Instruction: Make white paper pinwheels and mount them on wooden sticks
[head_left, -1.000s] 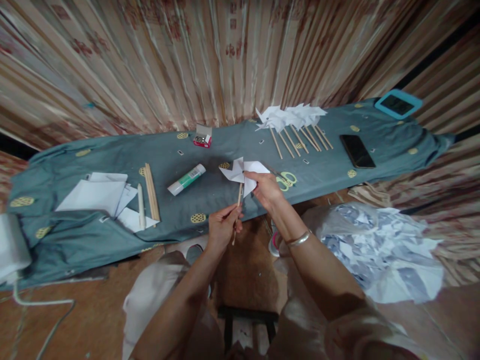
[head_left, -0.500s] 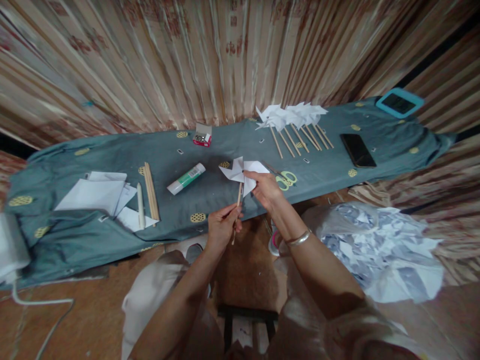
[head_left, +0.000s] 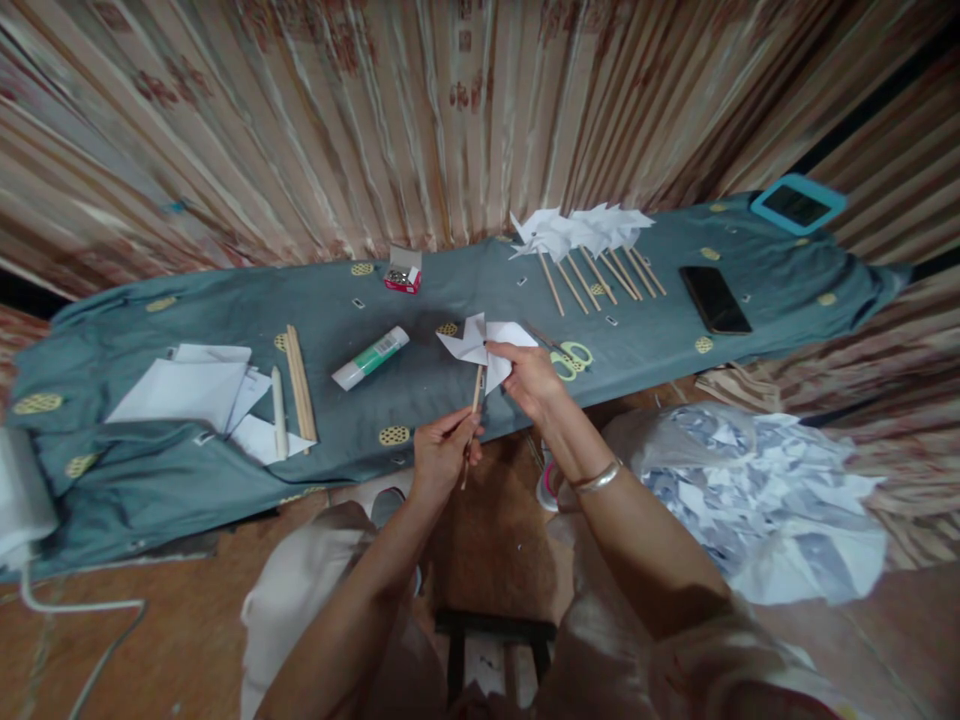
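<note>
A white paper pinwheel (head_left: 471, 345) on a thin wooden stick (head_left: 477, 388) is held over the near edge of the cloth-covered table. My left hand (head_left: 442, 452) is closed round the stick, whose lower end pokes out below the fingers. With a finger at the pinwheel's centre, my right hand (head_left: 534, 380) grips the paper from the right; its thumb is hidden. Green-handled scissors (head_left: 574, 360) lie just beyond the right hand. To the left rests a green and white glue tube (head_left: 371, 358), and behind it a small open red box (head_left: 403, 272) of metal pins.
Several finished pinwheels (head_left: 585, 232) lie at the back, beside a black phone (head_left: 715, 300) and a blue-framed device (head_left: 799, 204). Paper sheets (head_left: 180, 392), a white pen-like stick (head_left: 279, 412) and loose wooden sticks (head_left: 301, 390) lie left. A bag of paper scraps (head_left: 750, 490) stands right.
Both hands keep the same hold on the pinwheel and its stick. The whole view has shifted very slightly; nothing on the table has moved.
</note>
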